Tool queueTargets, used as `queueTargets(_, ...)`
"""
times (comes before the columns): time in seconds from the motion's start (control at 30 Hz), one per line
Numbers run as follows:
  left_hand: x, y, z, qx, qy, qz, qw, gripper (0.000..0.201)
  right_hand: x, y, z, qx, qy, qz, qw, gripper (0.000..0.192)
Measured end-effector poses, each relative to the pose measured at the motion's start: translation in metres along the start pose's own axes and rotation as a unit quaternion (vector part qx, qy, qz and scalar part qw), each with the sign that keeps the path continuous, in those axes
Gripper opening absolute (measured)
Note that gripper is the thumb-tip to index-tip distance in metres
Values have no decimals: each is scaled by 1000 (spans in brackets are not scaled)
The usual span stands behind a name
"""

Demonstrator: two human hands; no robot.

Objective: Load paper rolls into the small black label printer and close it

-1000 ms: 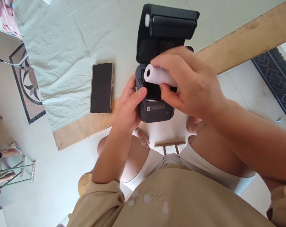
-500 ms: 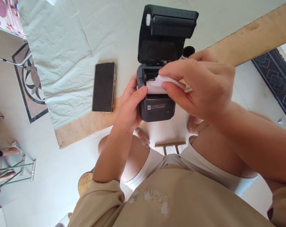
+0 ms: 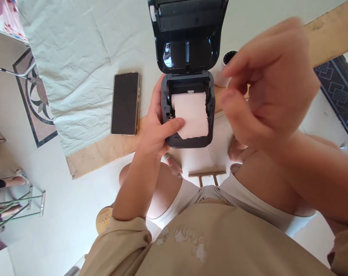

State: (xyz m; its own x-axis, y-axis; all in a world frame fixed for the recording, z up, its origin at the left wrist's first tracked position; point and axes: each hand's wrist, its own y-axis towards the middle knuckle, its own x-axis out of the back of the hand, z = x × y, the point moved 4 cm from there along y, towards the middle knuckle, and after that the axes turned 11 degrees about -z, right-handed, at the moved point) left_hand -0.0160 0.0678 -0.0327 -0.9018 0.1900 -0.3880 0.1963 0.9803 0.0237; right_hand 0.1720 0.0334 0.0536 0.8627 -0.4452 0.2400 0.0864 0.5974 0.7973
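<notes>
A small black printer (image 3: 188, 142) stands at the near edge of the table with its lid (image 3: 188, 34) swung up and back. A white paper roll (image 3: 189, 107) lies in its bay, and the loose end hangs forward over the front. My left hand (image 3: 156, 126) grips the printer's left side, thumb pressing on the paper's edge. My right hand (image 3: 266, 84) hovers blurred to the right of the printer, fingers apart and holding nothing.
A dark phone (image 3: 125, 103) lies face up left of the printer on a pale wrinkled cloth (image 3: 76, 57). A small round black-and-white object (image 3: 229, 56) sits behind my right hand. The wooden table edge (image 3: 99, 157) runs along the front; tiled floor and my knees lie below.
My right hand set the roll into the printer's bay, let go and lifted away to the right. The paper's end now hangs over the front, and the lid tilted further back.
</notes>
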Motion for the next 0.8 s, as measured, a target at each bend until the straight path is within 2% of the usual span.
queueTargets(0.1, 3, 3, 3, -9, 7, 26, 1000, 89, -3, 1, -7, -72, -14, 30, 997, 40)
queueTargets(0.17, 4, 3, 3, -13, 9, 23, 1000, 88, -5, 0, -13, -120, 4, 51, 991, 49)
queueTargets(0.27, 5, 2, 2, -16, 22, -6, 1000, 84, -4, -1, -18, -159, 30, 31, 986, 48)
queueTargets(0.37, 5, 0, 2, -1, 44, -33, 999, 81, -2, -3, -18, -155, 49, 14, 987, 41)
queueTargets(0.47, 5, -2, 2, -2, 47, -29, 998, 81, -3, -5, -15, -177, 34, 28, 983, 32)
queueTargets(0.57, 6, -1, 2, -19, 33, -19, 999, 82, -6, -8, -16, -213, 56, 70, 973, 31)
queueTargets(0.67, 1, 0, 0, -37, 5, 4, 999, 73, -12, -14, -20, -265, 119, 134, 948, 41)
queueTargets(0.8, -10, 1, -4, -34, -26, 15, 999, 57, -22, -24, -23, -341, 241, 200, 886, 63)
